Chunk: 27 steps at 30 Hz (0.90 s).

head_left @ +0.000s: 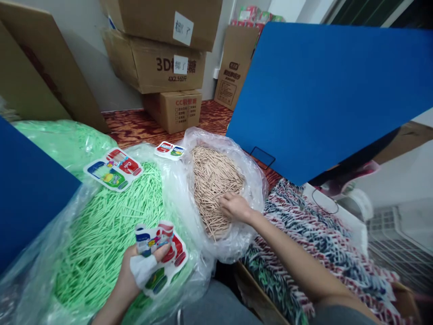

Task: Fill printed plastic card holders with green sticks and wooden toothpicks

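Note:
In the lower left, my left hand (126, 275) is closed around a printed bottle-shaped packet (177, 250) with red and green drink pictures; its upper part is curled over. White wrapping covers part of that hand's thumb. Beneath it spreads a plastic bag full of thin green sticks (111, 225). My right hand (236, 206) reaches into a clear bag (252, 176) of thin tan sticks (216, 176). Its fingers are drawn together on the sticks, their tips partly hidden among them. Another printed packet (115, 169) lies flat on the green sticks, and a smaller-looking one (169, 150) rests on the plastic between the bags.
Cardboard boxes (162, 63) are stacked at the back. A large blue board (324, 95) slants across the right, and another blue panel (30, 189) is at the left. Many red, white and dark wrapped pieces (304, 239) lie at the right, beside a grey wire rack (399, 239).

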Motion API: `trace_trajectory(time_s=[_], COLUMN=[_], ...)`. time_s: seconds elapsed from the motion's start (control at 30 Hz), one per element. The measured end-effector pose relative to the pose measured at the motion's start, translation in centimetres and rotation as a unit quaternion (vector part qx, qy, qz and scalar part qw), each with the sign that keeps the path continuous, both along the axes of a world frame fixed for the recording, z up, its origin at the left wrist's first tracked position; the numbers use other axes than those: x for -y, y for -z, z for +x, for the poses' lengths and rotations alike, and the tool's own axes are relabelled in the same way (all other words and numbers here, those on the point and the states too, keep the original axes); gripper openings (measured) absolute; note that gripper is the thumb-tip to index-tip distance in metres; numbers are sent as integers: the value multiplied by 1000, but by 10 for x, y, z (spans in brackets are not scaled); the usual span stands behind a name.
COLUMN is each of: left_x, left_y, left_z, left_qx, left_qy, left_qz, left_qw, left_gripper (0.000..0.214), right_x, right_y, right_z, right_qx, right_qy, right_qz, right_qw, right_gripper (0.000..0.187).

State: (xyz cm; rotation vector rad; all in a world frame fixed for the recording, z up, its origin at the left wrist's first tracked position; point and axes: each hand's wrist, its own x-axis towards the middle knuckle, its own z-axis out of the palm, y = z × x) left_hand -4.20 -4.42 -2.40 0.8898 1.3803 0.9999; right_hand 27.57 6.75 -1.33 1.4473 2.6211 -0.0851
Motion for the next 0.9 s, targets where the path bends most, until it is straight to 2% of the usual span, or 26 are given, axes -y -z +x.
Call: trace_trajectory(time_s=[0.07,0.17,0.47,0.73,0.9], left_x=[-1,-2,0,1,1], left_y=[1,2,4,3,2], left_z=[3,7,10,12,11], left_qx=[5,-3,-14,22,11], left_qy=[14,13,16,9,12], left_qz=[3,10,19,5,-8], left_qw=[1000,1000,1000,1000,1000], left_gripper=[27,24,26,26,31], right_x=[-4,-6,-11,-10,-8], right_y=[15,28,46,48,35], right_z=[14,17,22,24,21], right_qx=[41,54,67,41,16], right_qy=[6,0,-44,-54,-25], right_qz=[-2,1,3,-7,-13], right_qw=[999,999,997,998,999], right_gripper=[19,19,20,19,22])
